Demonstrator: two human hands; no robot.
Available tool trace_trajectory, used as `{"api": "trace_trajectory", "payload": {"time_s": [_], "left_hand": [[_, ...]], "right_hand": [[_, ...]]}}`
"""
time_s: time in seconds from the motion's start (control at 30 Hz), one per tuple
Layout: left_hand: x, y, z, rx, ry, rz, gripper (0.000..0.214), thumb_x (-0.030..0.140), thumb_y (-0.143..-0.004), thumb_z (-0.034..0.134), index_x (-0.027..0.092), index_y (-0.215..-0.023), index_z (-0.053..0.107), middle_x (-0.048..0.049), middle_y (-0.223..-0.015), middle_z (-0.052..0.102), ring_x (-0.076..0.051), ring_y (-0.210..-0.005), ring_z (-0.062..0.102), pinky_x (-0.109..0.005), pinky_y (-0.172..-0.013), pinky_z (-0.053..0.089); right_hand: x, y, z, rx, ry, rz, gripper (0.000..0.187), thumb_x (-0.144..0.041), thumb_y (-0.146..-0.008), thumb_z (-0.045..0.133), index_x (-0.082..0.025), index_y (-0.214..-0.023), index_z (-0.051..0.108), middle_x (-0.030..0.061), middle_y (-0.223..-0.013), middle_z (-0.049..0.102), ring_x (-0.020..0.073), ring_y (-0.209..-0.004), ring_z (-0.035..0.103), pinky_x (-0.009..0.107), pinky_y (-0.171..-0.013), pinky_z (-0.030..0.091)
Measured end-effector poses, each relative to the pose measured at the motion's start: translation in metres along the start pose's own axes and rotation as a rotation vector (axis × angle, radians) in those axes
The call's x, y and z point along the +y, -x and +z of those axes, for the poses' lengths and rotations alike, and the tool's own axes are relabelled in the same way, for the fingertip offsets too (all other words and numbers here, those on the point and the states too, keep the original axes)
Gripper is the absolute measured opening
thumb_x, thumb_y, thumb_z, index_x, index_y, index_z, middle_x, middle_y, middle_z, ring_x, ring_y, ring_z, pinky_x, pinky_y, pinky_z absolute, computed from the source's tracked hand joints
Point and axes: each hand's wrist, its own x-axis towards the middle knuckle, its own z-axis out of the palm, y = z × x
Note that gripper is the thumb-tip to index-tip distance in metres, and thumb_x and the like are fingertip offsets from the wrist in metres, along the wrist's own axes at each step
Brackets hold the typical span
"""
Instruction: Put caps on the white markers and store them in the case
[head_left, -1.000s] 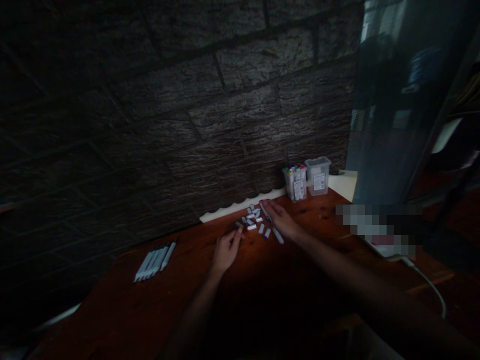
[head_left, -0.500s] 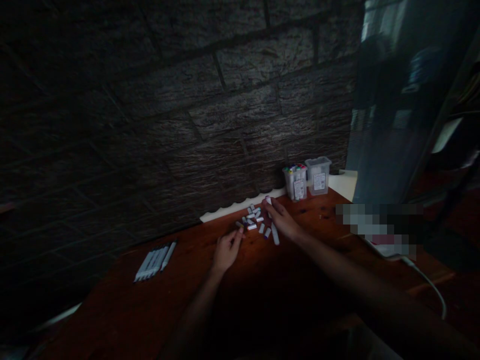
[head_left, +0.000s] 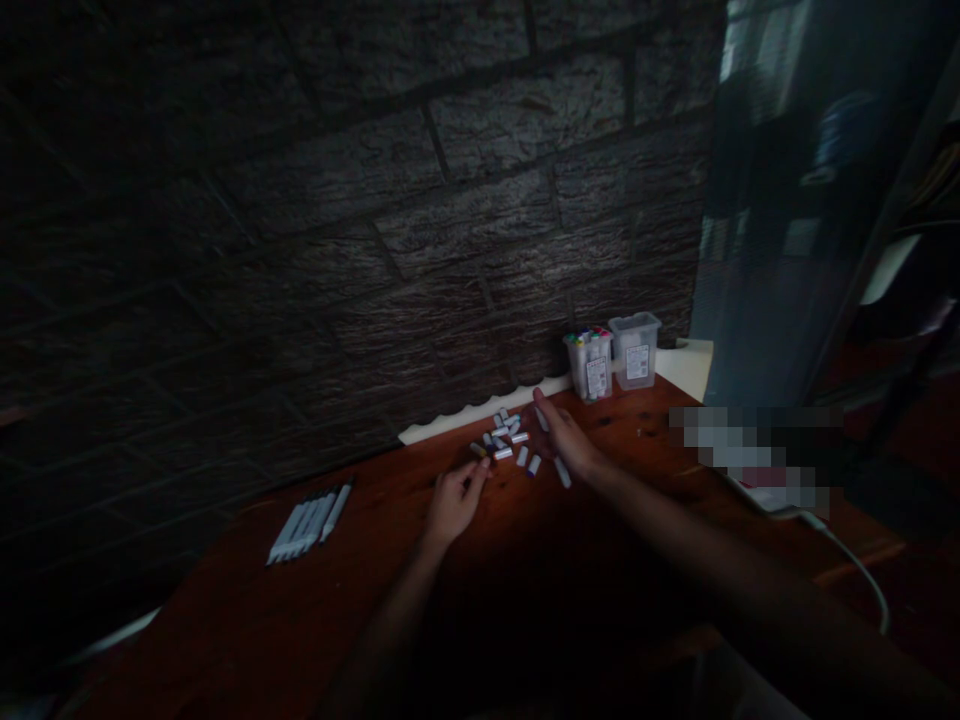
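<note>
My right hand (head_left: 568, 440) rests at the right side of a scatter of several white marker caps (head_left: 504, 438) on the wooden table (head_left: 300, 620). A white marker (head_left: 561, 471) sticks out below that hand, and its fingers close around it. My left hand (head_left: 454, 500) lies on the table just left of the caps, fingers curled, with its fingertips by the nearest cap (head_left: 478, 451). What it holds, if anything, is too dark to make out.
A row of several white markers (head_left: 309, 522) lies at the left. Two clear tubs stand against the stone wall, one full of markers (head_left: 589, 365), the other (head_left: 635, 350) looking empty. A white cable (head_left: 855, 570) runs at the right, beside a dark curtain (head_left: 787, 200).
My right hand shifted slightly over the caps, and the marker in it swung from pointing toward the wall to lying lower right. The left hand barely moved.
</note>
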Motion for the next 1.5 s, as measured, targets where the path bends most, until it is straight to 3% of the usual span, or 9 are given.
{"api": "trace_trajectory", "payload": {"time_s": [0.2,0.3,0.4,0.57,0.77,0.97,1.27,1.5], "left_hand": [[-0.0005,0.0002,0.0028,-0.006,0.030,0.035,0.043,0.048,-0.092,0.042,0.018,-0.080,0.070,-0.0011,-0.075,0.070,-0.015,-0.069,0.061,-0.023,-0.069,0.044],[0.0007,0.0002,0.0034,-0.040,0.032,0.039,0.043,0.049,-0.091,0.042,0.018,-0.077,0.069,-0.0005,-0.071,0.068,-0.015,-0.066,0.060,-0.023,-0.065,0.043],[0.0016,0.0002,0.0033,-0.069,0.017,0.026,0.046,0.051,-0.090,0.040,0.017,-0.077,0.068,-0.0009,-0.068,0.067,-0.016,-0.066,0.059,-0.023,-0.064,0.042],[0.0011,0.0003,0.0026,-0.055,0.015,0.031,0.046,0.051,-0.091,0.039,0.018,-0.079,0.068,-0.0014,-0.071,0.068,-0.017,-0.069,0.060,-0.023,-0.066,0.043],[-0.0003,0.0000,0.0036,-0.036,0.015,0.038,0.043,0.049,-0.090,0.042,0.018,-0.077,0.069,0.0000,-0.069,0.068,-0.014,-0.065,0.059,-0.022,-0.063,0.041],[-0.0008,0.0008,0.0031,-0.027,0.034,0.055,0.041,0.046,-0.091,0.043,0.017,-0.078,0.069,-0.0001,-0.070,0.068,-0.015,-0.067,0.060,-0.022,-0.065,0.042],[-0.0016,0.0001,0.0026,-0.042,-0.001,0.037,0.043,0.048,-0.092,0.041,0.017,-0.078,0.069,-0.0012,-0.073,0.069,-0.015,-0.067,0.060,-0.022,-0.067,0.042],[-0.0016,0.0002,0.0030,-0.034,0.001,0.045,0.043,0.047,-0.092,0.042,0.017,-0.076,0.067,0.0000,-0.069,0.067,-0.014,-0.066,0.058,-0.021,-0.064,0.041]], "right_hand": [[-0.0041,0.0021,0.0016,-0.004,-0.083,0.001,0.034,-0.053,-0.084,0.039,-0.021,-0.080,0.052,-0.0095,-0.041,0.029,0.0093,-0.034,0.023,0.023,-0.034,0.018],[-0.0046,0.0048,0.0050,-0.018,-0.039,-0.014,0.036,-0.053,-0.085,0.035,-0.022,-0.077,0.050,-0.0082,-0.040,0.031,0.0099,-0.034,0.024,0.023,-0.034,0.018],[-0.0027,0.0044,0.0069,0.051,0.015,-0.021,0.042,-0.059,-0.086,0.036,-0.022,-0.068,0.044,-0.0071,-0.042,0.032,0.0095,-0.035,0.025,0.024,-0.035,0.018],[-0.0001,-0.0006,0.0045,0.082,0.038,-0.081,0.048,-0.068,-0.082,0.043,-0.022,-0.068,0.041,-0.0061,-0.051,0.039,0.0093,-0.042,0.035,0.023,-0.040,0.028],[-0.0005,0.0012,0.0062,0.050,0.079,-0.225,0.032,-0.056,-0.086,0.048,-0.024,-0.088,0.050,-0.0050,-0.064,0.044,0.0102,-0.053,0.041,0.022,-0.047,0.034],[-0.0030,0.0006,0.0055,0.107,0.099,-0.252,0.031,-0.053,-0.083,0.057,-0.023,-0.080,0.049,-0.0021,-0.071,0.047,0.0132,-0.064,0.047,0.026,-0.062,0.042],[-0.0090,0.0043,0.0065,0.105,0.046,-0.020,0.056,-0.073,-0.080,0.039,-0.020,-0.068,0.052,-0.0035,-0.051,0.043,0.0105,-0.044,0.038,0.024,-0.042,0.028],[-0.0058,0.0020,0.0054,0.096,0.106,-0.194,0.043,-0.061,-0.085,0.047,-0.021,-0.072,0.055,-0.0044,-0.057,0.045,0.0104,-0.050,0.041,0.022,-0.048,0.033]]}}
